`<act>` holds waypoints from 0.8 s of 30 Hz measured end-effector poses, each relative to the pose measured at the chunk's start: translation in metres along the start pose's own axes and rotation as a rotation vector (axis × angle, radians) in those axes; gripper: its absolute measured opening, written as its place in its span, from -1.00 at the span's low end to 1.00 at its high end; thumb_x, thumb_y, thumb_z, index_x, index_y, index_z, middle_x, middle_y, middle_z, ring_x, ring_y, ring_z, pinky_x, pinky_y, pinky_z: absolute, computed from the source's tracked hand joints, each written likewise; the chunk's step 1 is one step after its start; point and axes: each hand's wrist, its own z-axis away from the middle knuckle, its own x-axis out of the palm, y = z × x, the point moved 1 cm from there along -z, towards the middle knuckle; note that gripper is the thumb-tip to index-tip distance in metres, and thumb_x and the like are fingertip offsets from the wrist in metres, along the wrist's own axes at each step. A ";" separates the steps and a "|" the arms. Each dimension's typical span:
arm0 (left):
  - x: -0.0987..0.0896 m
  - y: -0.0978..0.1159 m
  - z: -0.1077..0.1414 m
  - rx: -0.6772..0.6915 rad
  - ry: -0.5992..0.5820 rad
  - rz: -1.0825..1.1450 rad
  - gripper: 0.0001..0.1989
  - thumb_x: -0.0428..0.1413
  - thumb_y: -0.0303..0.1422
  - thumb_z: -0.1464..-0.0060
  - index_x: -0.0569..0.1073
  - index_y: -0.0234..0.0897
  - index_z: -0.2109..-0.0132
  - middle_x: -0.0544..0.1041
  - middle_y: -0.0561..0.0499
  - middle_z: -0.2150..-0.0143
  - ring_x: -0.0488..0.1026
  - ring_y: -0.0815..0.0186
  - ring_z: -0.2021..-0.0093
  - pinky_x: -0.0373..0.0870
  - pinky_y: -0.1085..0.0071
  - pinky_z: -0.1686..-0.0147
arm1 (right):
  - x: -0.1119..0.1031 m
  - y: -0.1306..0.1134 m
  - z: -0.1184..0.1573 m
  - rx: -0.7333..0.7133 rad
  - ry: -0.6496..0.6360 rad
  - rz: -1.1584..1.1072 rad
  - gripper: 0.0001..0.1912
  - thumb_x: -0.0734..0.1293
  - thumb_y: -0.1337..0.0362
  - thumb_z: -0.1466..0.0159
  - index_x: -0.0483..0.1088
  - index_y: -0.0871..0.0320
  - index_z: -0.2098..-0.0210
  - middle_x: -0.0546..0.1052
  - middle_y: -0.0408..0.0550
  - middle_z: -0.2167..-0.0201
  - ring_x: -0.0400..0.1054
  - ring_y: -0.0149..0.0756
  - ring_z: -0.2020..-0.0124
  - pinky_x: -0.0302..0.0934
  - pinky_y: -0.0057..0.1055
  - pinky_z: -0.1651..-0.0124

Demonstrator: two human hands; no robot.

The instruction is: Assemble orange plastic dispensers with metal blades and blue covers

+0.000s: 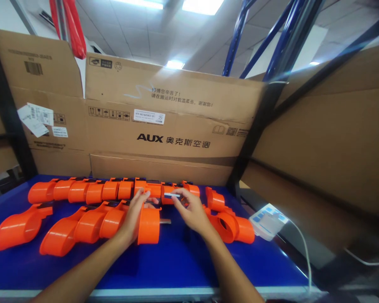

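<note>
My left hand (134, 214) is closed on an orange plastic ring-shaped part (149, 227), held above the blue table near its middle. A short greyish strip (166, 221) shows at the right side of this part; I cannot tell whether it is attached. To the right, my right hand (192, 210) pinches a thin white-and-blue stick (172, 195) between thumb and fingers. The stick points left, apart from the held part. Close behind both hands runs a row of similar orange parts (94, 192) with black pieces on top.
More orange parts (90, 225) lie at the left front, and others (244, 230) at the right. A white power strip or box with a cable (268, 221) sits at the table's right edge. Cardboard panels (113, 139) wall the back; dark posts (255, 126) stand at the corners.
</note>
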 end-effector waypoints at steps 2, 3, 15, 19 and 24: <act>0.000 -0.001 0.000 0.042 -0.021 -0.020 -0.52 0.34 -0.06 0.03 0.37 -0.20 0.09 0.60 0.05 0.35 0.51 0.31 0.52 0.36 0.48 0.57 | 0.003 0.004 -0.001 0.016 0.080 -0.150 -0.70 0.34 0.06 -0.38 0.51 0.13 0.06 0.62 0.01 0.18 0.48 -0.23 0.28 0.35 -0.35 0.21; 0.000 -0.001 0.000 0.052 -0.040 -0.029 -0.52 0.33 -0.06 0.01 0.36 -0.19 0.06 0.60 0.06 0.35 0.51 0.31 0.52 0.37 0.48 0.57 | 0.004 0.005 -0.001 0.022 0.099 -0.213 -0.68 0.36 0.04 -0.36 0.52 0.13 0.05 0.63 0.03 0.16 0.49 -0.21 0.26 0.37 -0.34 0.20; -0.001 -0.003 0.001 0.046 -0.130 -0.095 -0.56 0.26 -0.08 -0.10 0.36 -0.19 0.00 0.65 -0.02 0.31 0.48 0.34 0.53 0.39 0.48 0.54 | 0.007 0.005 -0.004 0.121 0.135 -0.411 -0.64 0.42 0.06 -0.31 0.57 0.14 0.01 0.56 -0.11 0.48 0.36 -0.36 0.51 0.28 -0.44 0.43; -0.001 -0.003 0.001 0.047 -0.133 -0.083 -0.58 0.27 -0.08 -0.10 0.38 -0.21 0.03 0.65 -0.02 0.32 0.44 0.38 0.56 0.36 0.51 0.55 | 0.008 0.007 -0.003 0.136 0.148 -0.425 -0.63 0.43 0.06 -0.30 0.57 0.14 0.01 0.65 -0.01 0.29 0.44 -0.31 0.43 0.30 -0.44 0.42; -0.001 -0.002 0.001 0.043 -0.146 -0.062 -0.57 0.29 -0.05 -0.08 0.41 -0.25 0.07 0.65 -0.03 0.35 0.41 0.40 0.60 0.34 0.52 0.59 | 0.008 0.006 -0.002 0.134 0.139 -0.443 -0.61 0.44 0.02 -0.29 0.57 0.12 0.01 0.66 0.02 0.23 0.54 -0.16 0.24 0.42 -0.34 0.24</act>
